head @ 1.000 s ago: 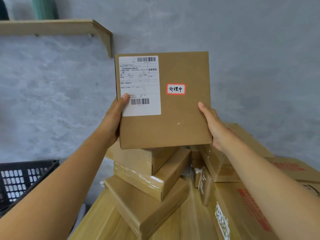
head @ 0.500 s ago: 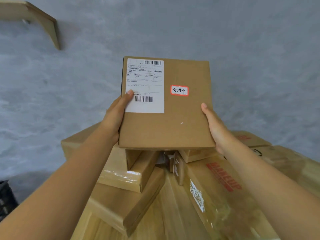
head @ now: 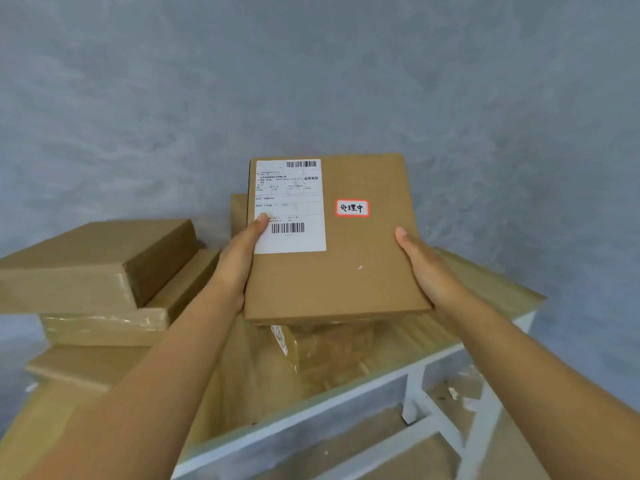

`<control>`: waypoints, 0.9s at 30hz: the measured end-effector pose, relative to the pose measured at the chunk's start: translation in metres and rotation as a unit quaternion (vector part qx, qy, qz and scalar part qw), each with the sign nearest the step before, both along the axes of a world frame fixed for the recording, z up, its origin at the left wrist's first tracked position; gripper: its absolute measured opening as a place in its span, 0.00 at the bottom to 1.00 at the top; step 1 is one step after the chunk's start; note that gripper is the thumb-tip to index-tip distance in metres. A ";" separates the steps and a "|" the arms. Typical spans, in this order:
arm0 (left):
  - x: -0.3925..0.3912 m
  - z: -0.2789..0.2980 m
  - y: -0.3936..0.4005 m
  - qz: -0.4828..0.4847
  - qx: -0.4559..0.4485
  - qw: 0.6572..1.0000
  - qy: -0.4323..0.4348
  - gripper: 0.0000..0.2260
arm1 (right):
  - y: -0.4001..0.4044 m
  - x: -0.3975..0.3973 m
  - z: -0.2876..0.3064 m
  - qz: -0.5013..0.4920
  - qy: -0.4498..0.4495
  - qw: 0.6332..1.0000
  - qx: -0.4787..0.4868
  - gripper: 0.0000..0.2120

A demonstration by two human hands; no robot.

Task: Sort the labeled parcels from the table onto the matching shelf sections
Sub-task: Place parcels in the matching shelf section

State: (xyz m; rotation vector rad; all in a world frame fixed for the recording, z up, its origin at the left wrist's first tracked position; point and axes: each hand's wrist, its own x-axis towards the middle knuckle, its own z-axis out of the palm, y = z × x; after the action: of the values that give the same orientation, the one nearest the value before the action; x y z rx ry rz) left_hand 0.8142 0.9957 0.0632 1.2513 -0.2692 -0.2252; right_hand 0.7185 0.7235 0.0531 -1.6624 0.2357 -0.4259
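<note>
I hold a flat brown cardboard parcel up in front of me, its top face tilted toward me. It carries a white shipping label with barcodes at its upper left and a small red-bordered sticker with handwritten characters near the middle right. My left hand grips its left edge, thumb lying on the shipping label. My right hand grips the right edge, thumb on the top face. The fingers of both hands are hidden under the parcel.
A stack of brown taped parcels lies at the left on the wooden table. A tape-wrapped parcel sits under the held one. The table's white frame crosses the lower right. A grey wall fills the background.
My view has swung right: the wall shelf and black crate at the left have left the frame, and the table's right end and white frame appeared. The parcel stays in both hands.
</note>
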 end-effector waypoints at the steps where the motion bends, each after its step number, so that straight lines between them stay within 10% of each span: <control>1: -0.007 -0.006 -0.013 -0.007 0.006 1.000 0.002 0.24 | -0.010 -0.014 -0.005 -0.010 0.003 1.000 -0.004 0.38; 15: -0.060 0.007 -0.224 -0.237 0.051 0.970 -0.011 0.23 | -0.143 -0.179 -0.007 -0.251 -0.017 0.968 -0.013 0.25; 27: -0.230 -0.003 -0.447 -0.494 0.063 0.867 -0.027 0.24 | -0.211 -0.422 -0.015 -0.531 0.020 0.847 0.002 0.21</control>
State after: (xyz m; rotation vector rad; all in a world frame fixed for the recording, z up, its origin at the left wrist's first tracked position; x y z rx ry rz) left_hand 0.5837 0.5486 0.0599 1.1498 -0.9542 -1.1057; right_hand 0.2968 0.5123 0.0384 -1.4029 1.2101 -1.2063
